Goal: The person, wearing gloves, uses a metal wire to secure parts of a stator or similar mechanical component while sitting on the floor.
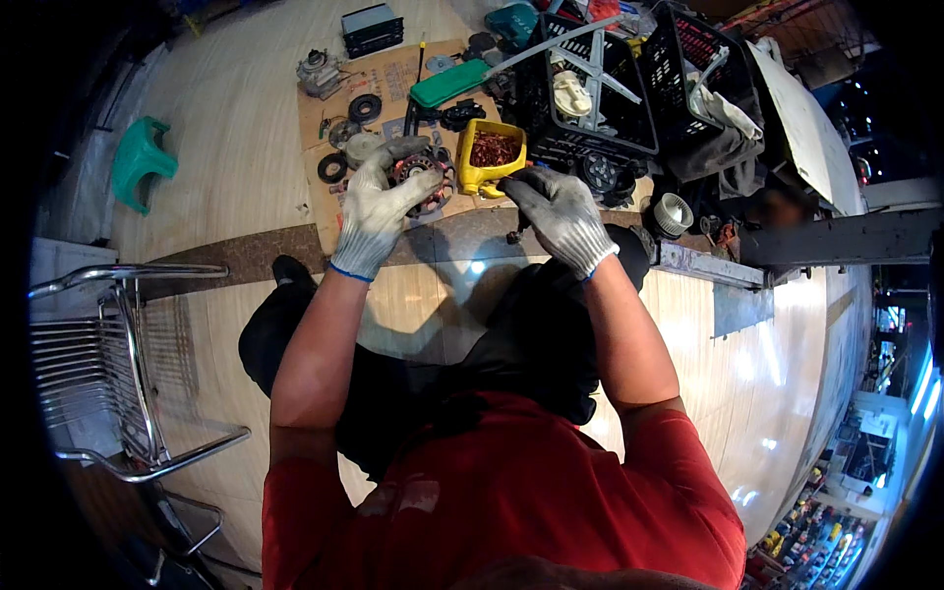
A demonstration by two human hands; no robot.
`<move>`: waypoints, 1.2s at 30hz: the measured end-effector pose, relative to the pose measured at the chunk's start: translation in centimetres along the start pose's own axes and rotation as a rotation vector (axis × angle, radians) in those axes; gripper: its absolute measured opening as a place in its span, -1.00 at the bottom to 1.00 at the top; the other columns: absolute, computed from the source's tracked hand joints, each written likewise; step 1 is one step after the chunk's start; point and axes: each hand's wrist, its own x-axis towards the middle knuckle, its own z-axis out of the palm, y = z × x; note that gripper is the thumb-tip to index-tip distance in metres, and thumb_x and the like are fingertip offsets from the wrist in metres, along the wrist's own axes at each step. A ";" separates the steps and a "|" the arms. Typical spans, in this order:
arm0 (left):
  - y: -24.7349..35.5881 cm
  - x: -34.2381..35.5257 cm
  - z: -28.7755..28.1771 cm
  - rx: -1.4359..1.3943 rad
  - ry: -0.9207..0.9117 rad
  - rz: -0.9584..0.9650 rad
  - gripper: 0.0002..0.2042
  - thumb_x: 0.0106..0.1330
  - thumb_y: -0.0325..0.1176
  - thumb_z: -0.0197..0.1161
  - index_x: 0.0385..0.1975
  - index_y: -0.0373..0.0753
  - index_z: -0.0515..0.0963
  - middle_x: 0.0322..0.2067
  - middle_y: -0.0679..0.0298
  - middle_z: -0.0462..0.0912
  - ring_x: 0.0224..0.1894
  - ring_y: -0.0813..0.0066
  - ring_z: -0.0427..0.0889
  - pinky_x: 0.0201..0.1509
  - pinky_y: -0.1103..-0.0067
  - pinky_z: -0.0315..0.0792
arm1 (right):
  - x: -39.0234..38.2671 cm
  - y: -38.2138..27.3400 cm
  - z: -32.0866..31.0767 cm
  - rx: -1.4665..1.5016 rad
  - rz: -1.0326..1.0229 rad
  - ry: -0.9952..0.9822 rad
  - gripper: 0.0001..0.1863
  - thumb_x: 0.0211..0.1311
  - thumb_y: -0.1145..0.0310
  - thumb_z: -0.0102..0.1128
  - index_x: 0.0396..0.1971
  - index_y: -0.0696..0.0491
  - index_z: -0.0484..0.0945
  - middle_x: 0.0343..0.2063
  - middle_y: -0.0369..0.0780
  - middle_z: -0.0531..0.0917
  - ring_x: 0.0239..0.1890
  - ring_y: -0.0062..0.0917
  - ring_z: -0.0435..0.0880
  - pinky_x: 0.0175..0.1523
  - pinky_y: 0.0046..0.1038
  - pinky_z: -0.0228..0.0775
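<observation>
My left hand (379, 202), in a grey-white knit glove, is closed around a round metal ring with copper windings (430, 184), which looks like a stator. My right hand (562, 211), gloved the same way with darkened fingers, is closed to the right of the ring. A slim dark item (516, 234) shows just below its fingers; its kind and whether it is held are unclear. Between and just beyond my hands stands a cut-open yellow jug (470, 167) filled with reddish copper-coloured bits (495, 149).
Flattened cardboard (393, 74) bears a black ring (365, 107), a metal housing (319, 75) and a green-topped item (447, 85). Black crates (600, 133) stand right, near a white fan wheel (673, 213). Left are a green stool (146, 162) and a metal chair (138, 364).
</observation>
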 end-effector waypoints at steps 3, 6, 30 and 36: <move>-1.9 1.1 -1.1 -0.067 -0.066 -0.015 -0.62 0.24 -0.46 0.30 0.04 -0.41 0.42 -0.16 0.08 0.63 -0.24 0.36 0.70 -0.23 0.54 0.67 | 0.4 3.9 0.5 -0.080 -0.005 -0.035 -0.64 0.30 0.13 0.12 -0.14 0.11 0.65 -0.40 -0.01 0.69 -0.35 -0.28 0.70 -0.20 -0.34 0.49; -1.2 1.1 -0.2 -0.450 -0.064 -0.198 -0.68 0.28 -0.49 0.22 0.01 -0.40 0.44 -0.13 0.05 0.62 -0.23 0.31 0.71 -0.19 0.48 0.69 | -0.3 7.4 1.0 -0.176 -0.189 -0.075 -0.63 0.32 0.12 0.10 -0.12 0.10 0.65 -0.31 0.02 0.69 -0.23 -0.19 0.69 -0.10 -0.30 0.48; -3.1 2.1 0.3 -0.536 0.107 -0.123 -0.70 0.31 -0.55 0.13 0.04 -0.41 0.41 -0.07 0.03 0.61 -0.05 0.23 0.66 0.00 0.39 0.64 | -0.2 -2.2 3.1 -0.306 -0.061 -0.147 -0.37 0.29 -0.12 0.03 0.17 0.05 0.44 -0.01 0.00 0.59 0.03 -0.10 0.57 0.11 -0.24 0.42; -3.9 2.8 0.3 -0.537 0.163 -0.075 -0.69 0.24 -0.55 0.23 -0.02 -0.43 0.46 -0.13 0.05 0.63 -0.16 0.33 0.70 -0.11 0.53 0.66 | 0.0 2.2 6.7 -0.304 -0.622 -0.034 -0.73 0.30 0.34 -0.01 -0.13 0.11 0.60 -0.24 -0.07 0.64 -0.21 -0.16 0.63 -0.16 -0.28 0.47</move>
